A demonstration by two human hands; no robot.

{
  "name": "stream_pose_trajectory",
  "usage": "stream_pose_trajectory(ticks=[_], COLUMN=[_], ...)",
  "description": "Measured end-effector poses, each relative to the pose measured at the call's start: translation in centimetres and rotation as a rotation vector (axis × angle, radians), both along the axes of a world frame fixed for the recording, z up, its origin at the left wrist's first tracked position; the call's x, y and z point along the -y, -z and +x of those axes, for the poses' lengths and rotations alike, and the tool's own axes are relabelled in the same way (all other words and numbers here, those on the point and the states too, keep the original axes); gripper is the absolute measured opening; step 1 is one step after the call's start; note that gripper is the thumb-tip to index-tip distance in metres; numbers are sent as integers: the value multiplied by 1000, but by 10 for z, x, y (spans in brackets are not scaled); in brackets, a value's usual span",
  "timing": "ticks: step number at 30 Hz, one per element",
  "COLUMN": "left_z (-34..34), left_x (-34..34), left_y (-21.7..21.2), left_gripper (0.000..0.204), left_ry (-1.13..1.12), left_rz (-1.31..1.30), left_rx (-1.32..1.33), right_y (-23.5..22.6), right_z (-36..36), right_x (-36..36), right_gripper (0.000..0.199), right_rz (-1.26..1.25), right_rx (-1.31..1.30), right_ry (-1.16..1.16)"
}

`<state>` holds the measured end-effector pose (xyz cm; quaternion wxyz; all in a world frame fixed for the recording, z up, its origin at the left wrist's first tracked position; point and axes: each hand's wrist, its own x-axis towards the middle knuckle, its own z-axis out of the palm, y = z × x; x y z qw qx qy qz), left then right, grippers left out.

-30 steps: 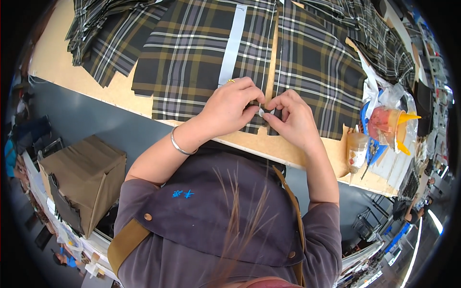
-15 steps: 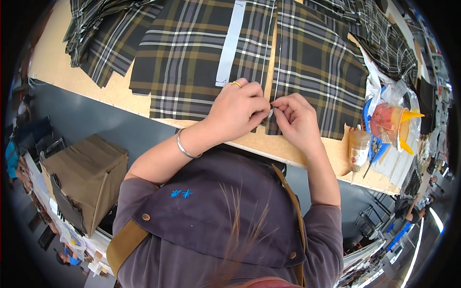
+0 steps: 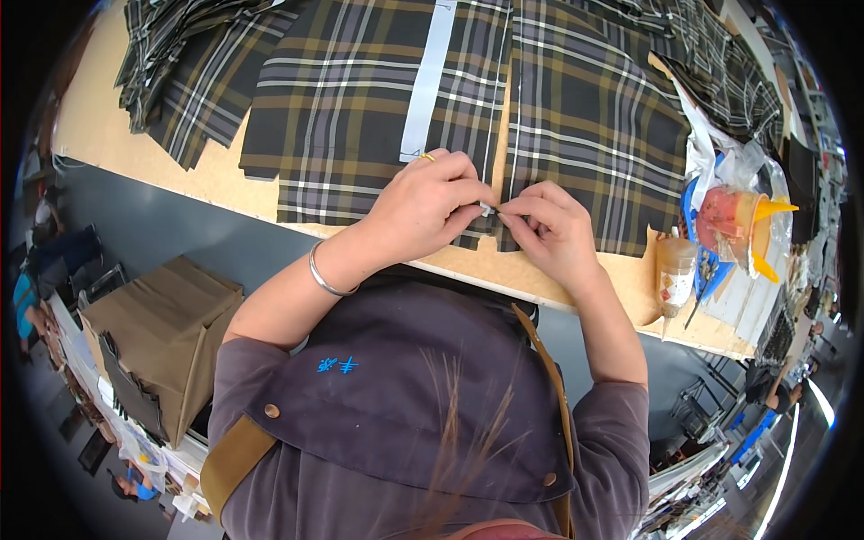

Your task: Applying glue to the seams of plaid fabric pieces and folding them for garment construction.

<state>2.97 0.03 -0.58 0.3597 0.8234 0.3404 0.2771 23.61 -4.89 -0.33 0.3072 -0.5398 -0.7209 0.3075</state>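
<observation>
Two dark plaid cloth panels lie side by side on the table, a left panel (image 3: 360, 108) and a right panel (image 3: 585, 117), with a narrow gap between them. Over the near end of that gap my two hands meet. My left hand (image 3: 427, 205), with a ring and a bangle, pinches a small whitish piece (image 3: 487, 210) between thumb and forefinger. Thumb and forefinger of my right hand (image 3: 553, 227) are closed at a tiny dark bit beside it, too small to name. A pale flat strip (image 3: 426, 85) rests on the left panel, beyond my left hand.
More plaid pieces (image 3: 202, 99) are heaped at the far left, others (image 3: 720, 72) at the far right. On the right stand a plastic bottle (image 3: 675, 274) and a reddish container (image 3: 724, 220) with yellow handles. A brown cloth-covered box (image 3: 162, 315) is at the lower left.
Both hands have shifted slightly left and nearer, fingertips still close together. The whitish piece shows more clearly at the left fingertips. The cloth and strip appear slightly further left.
</observation>
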Motion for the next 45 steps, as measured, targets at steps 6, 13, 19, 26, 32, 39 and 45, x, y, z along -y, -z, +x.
stream_pose_trajectory(ticks=[6,13,19,26,32,39,45], left_z=[-3,-1,0,3,18,13,15], left_x=[-2,-2,-1,-5,-10,-11,-6], left_y=[0,-1,0,-5,-15,-17,-17], left_gripper=[17,17,17,13,10,11,10], left_ry=[44,27,25,-12,-96,-57,-78], left_rz=[-4,31,42,8,-143,-184,-176], left_rx=[13,-2,3,-23,-252,-211,-215], right_y=[-6,-2,-2,-1,2,2,3], right_z=[-3,1,2,4,4,4,4], right_x=[-5,-4,-3,-3,-5,-3,-4], right_gripper=[11,11,11,11,13,14,15], right_rz=[-73,-29,19,63,137,163,197], right_rx=[11,28,27,22,82,92,88], right_ry=[-5,-41,-55,-85,-143,-133,-140])
